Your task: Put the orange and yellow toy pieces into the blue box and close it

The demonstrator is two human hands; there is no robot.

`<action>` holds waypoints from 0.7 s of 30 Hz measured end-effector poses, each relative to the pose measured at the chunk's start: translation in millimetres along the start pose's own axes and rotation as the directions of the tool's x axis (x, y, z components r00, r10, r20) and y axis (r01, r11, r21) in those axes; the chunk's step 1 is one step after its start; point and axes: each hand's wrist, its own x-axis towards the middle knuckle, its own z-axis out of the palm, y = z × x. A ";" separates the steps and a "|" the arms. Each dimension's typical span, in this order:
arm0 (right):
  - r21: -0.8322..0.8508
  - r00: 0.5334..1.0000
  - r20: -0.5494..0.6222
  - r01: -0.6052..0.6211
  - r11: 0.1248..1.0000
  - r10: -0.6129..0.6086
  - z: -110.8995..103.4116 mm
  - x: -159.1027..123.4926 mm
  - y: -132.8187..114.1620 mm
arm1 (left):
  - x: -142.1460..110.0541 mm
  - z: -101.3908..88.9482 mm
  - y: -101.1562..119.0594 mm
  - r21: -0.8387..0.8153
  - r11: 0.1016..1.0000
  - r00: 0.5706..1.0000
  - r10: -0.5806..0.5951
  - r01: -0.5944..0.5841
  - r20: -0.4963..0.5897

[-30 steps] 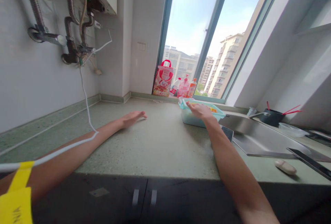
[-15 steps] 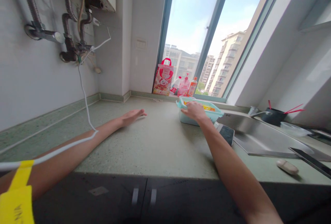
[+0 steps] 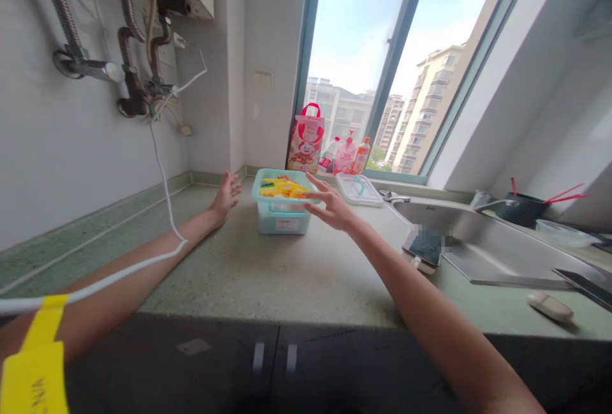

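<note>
A light turquoise plastic box (image 3: 283, 225) stands on the counter between my hands. Yellow and orange pieces (image 3: 282, 187) fill it to near the rim; I cannot make out what they are. My right hand (image 3: 331, 205) is at the box's right side with fingers spread, the fingertips overlapping its rim; whether they touch it I cannot tell. My left hand (image 3: 226, 199) rests on the counter left of the box, apart from it, palm turned inward and fingers apart. Behind my right hand, a clear lid with a turquoise clip (image 3: 361, 189) lies flat near the window.
A steel sink (image 3: 459, 242) is on the right, with a phone (image 3: 423, 247) at its near-left edge. A computer mouse (image 3: 549, 307) lies near the front edge. Bottles (image 3: 345, 157) and a pink bag (image 3: 306, 145) line the sill. A white cable (image 3: 165, 184) crosses over my left forearm.
The box has moved left from beside the sink to between my hands. My right hand has opened from its rim. My left hand has drawn back slightly and turned up. The lid now shows.
</note>
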 end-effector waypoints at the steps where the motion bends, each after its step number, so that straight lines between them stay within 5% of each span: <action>1: -0.012 0.995 -0.006 -0.101 0.995 0.101 1.0 -1.7 13.4 | 1.0 -2.3 -0.8 -0.003 1.000 1.000 -0.001 0.001 -0.016; 3: -0.072 0.923 -0.042 -0.385 0.920 0.383 6.7 -5.9 42.0 | 2.7 -4.8 -3.6 0.008 1.000 1.000 0.008 -0.008 -0.021; 4: -0.111 0.843 -0.061 -0.538 0.835 0.535 11.1 -8.7 55.5 | 2.9 -4.8 -4.8 0.021 1.000 1.000 0.015 -0.015 -0.013; 7: -0.194 0.676 -0.042 -0.728 0.658 0.736 26.8 -19.6 86.2 | -1.1 -0.6 -4.0 0.078 0.996 0.998 0.030 -0.035 0.056; 13: -0.277 0.610 -0.065 -0.771 0.573 0.789 47.3 -24.7 110.0 | -13.9 11.7 8.9 0.177 0.949 0.939 0.205 -0.259 0.277; 17: -0.338 0.562 -0.151 -0.802 0.492 0.813 50.7 -11.7 131.0 | -10.7 6.9 5.2 0.190 0.962 0.970 0.162 -0.196 0.183; 21: -0.372 0.567 -0.385 -0.817 0.440 0.728 53.5 -4.3 172.5 | -9.4 -5.4 -2.6 0.173 0.967 0.981 0.173 -0.186 0.092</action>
